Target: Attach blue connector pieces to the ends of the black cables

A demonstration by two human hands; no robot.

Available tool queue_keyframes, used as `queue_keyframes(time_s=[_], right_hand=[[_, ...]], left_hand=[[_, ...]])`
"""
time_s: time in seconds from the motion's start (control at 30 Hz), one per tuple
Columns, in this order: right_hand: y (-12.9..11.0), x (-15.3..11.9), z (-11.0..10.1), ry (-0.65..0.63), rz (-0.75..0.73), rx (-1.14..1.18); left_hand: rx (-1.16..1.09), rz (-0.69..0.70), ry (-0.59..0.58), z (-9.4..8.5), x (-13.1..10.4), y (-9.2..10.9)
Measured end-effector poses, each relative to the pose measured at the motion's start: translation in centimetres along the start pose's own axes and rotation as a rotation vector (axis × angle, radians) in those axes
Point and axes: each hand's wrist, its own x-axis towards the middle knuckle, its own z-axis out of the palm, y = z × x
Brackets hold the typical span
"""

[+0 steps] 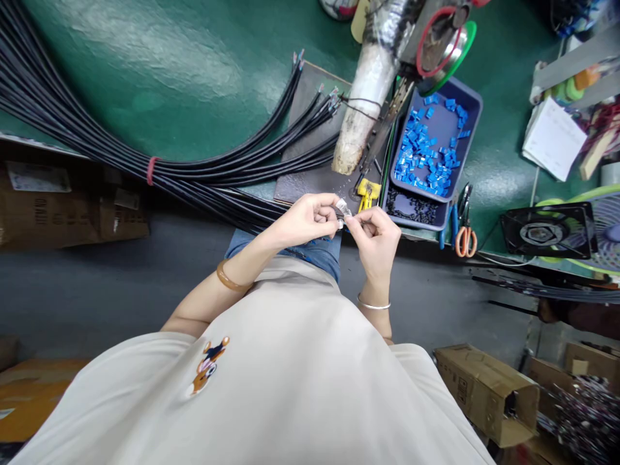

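Note:
Both hands meet at the table's front edge. My left hand [317, 218] has its fingers closed in a pinch near the end of a black cable. My right hand [372, 234] pinches at the same spot, its fingertips almost touching the left ones; what lies between them is too small to name. A bundle of black cables [194, 169], tied with a red band [152, 171], runs in from the left. Just beyond my fingers lies a yellow tool [368, 192]. Right of it, a tray [472, 97] of small blue parts rests over a tray of black parts [411, 210].
A white-wrapped machine arm [365, 97] reaches down over the dark board [300, 184]. Orange-handled scissors [465, 241], a black fan [547, 230] and a stack of paper [555, 139] lie to the right. Cardboard boxes [487, 387] stand on the floor.

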Motion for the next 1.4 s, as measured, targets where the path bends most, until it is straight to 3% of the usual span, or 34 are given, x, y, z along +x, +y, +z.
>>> queue_keyframes(time_s=[0.23, 0.4, 0.5, 0.6, 0.7, 0.77, 0.83, 0.87, 0.93, 1.0, 1.1, 1.17, 1.27, 1.4], right_hand=[[0.6, -0.1, -0.8, -0.038, 0.126, 0.207], [0.4, 0.0, -0.7, -0.118, 0.094, 0.147], [-0.2, -0.2, -0.8, -0.130, 0.046, 0.099], [-0.8, -0.6, -2.5, -0.112, 0.009, 0.157], [-1.5, -1.1, -5.9, 0.026, -0.066, 0.269], [-1.8, -1.1, -8.4, -0.032, -0.040, 0.207], [-1.9, -0.5, -10.4, -0.236, 0.096, 0.051], [-1.7, 0.0, -11.0, -0.259, 0.139, -0.058], [-0.8, 1.6, -11.5, -0.126, 0.130, -0.334], [0.8, 3.8, -11.1, 0.090, 0.061, -0.651], [3.7, 7.6, -9.8, 0.211, 0.043, -0.829], [5.5, 9.9, -8.9, 0.240, 0.043, -0.860], [7.2, 12.3, -7.9, 0.223, 0.032, -0.842], [7.9, 13.8, -7.8, 0.164, 0.010, -0.740]], left_hand=[[-0.070, 0.034, -0.042, -0.7, 0.1, 0.2], [-0.065, 0.002, -0.112, -1.1, 0.1, -0.1], [-0.077, -0.059, -0.255, -2.1, 0.2, -0.3], [-0.043, -0.087, -0.492, -3.2, 0.7, 0.2], [0.184, 0.044, -0.758, -3.1, 0.8, 1.8], [0.494, 0.197, -0.827, -2.1, 0.2, 3.0], [0.917, 0.292, -0.662, -0.8, -0.9, 3.6], [1.100, 0.306, -0.530, -0.1, -1.5, 3.6], [1.267, 0.320, -0.355, 1.0, -2.4, 2.6], [1.229, 0.310, -0.139, 1.5, -2.8, 0.8], [0.730, 0.332, 0.289, 1.4, -2.6, -1.6], [0.268, 0.259, 0.405, 0.9, -2.2, -2.3], [-0.220, 0.148, 0.396, -0.1, -1.7, -1.9], [-0.429, 0.057, 0.295, -0.8, -1.5, -0.7]])
